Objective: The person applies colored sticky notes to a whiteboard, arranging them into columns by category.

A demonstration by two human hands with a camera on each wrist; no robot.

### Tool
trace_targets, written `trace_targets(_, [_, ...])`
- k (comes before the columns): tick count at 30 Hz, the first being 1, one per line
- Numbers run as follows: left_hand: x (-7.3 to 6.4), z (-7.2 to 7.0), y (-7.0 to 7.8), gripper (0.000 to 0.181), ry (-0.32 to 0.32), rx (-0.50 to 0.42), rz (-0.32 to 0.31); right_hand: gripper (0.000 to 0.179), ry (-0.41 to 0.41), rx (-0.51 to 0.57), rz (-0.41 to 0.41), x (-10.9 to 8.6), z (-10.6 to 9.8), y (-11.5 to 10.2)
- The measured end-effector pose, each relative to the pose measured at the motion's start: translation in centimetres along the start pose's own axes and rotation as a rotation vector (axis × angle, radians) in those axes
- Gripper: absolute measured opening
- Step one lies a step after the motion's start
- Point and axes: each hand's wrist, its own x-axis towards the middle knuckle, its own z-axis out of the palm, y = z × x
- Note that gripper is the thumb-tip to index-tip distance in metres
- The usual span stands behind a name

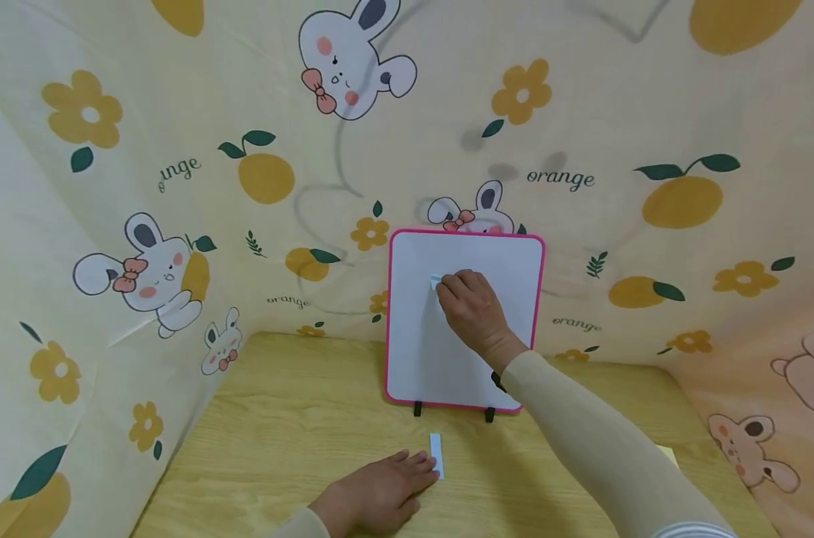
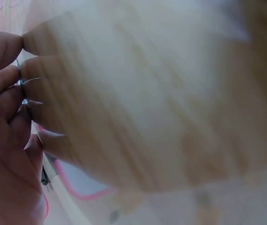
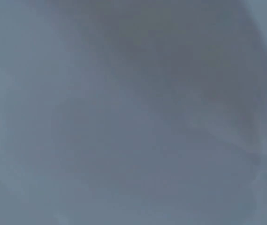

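Nearest the camera, a cream right sleeve crosses the table from its near right corner. It leads to the right hand, raised against a white board with a pink rim. That hand's fingers are curled, pinching a small pale-blue piece against the board's upper half; most of the piece is hidden. The board stands on black feet midway along the table's far edge. In front of it, the left hand lies palm down, fingers extended, their tips touching a pale-blue strip on the table. Behind hangs cloth printed with rabbits and oranges.
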Motion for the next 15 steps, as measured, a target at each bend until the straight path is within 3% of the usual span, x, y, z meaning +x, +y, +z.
trace_targets(15, [-0.08, 0.03, 0.11, 0.054, -0.002, -0.012, 0.007, 0.019, -0.005, 0.013, -0.014, -0.96, 0.42, -0.08])
